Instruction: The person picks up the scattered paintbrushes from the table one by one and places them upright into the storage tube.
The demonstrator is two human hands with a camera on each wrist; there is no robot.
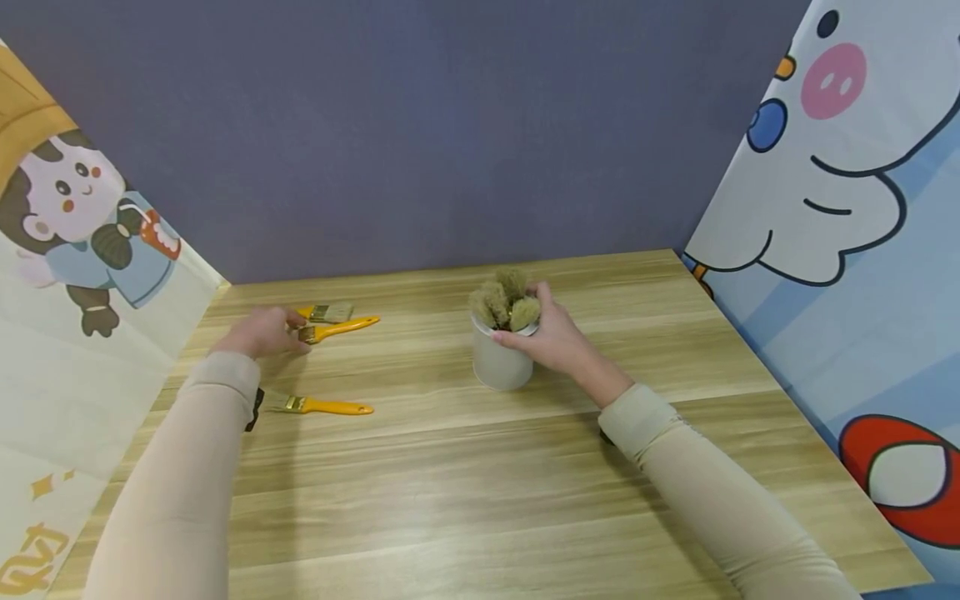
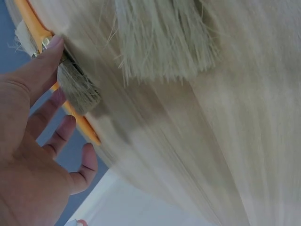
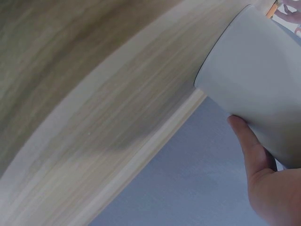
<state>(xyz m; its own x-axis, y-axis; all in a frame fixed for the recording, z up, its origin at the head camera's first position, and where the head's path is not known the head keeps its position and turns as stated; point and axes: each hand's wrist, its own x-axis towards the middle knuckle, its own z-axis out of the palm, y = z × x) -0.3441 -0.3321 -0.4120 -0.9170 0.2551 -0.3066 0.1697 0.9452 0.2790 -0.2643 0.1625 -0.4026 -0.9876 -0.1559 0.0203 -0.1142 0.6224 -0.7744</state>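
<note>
At the left of the table, my left hand [image 1: 262, 333] pinches a paintbrush [image 1: 345, 328] near its metal ferrule. In the left wrist view the thumb lies on the ferrule beside the bristles [image 2: 77, 89], while the other fingers are loosely bent. Right behind it lies a second paintbrush [image 1: 337, 312], its bristles pointing right. A third paintbrush [image 1: 330, 407] is nearer me, handle to the right. My right hand [image 1: 558, 337] grips the rim of a white cup [image 1: 501, 362] standing mid-table. Several tan bristly tufts [image 1: 525, 313] stick up from the cup; what lies below them is hidden.
The wood-grain table [image 1: 450, 492] meets a dark grey-blue panel [image 1: 450, 142] at the back. Printed cartoon sheets stand along the left side [image 1: 52, 358] and the right side [image 1: 847, 333].
</note>
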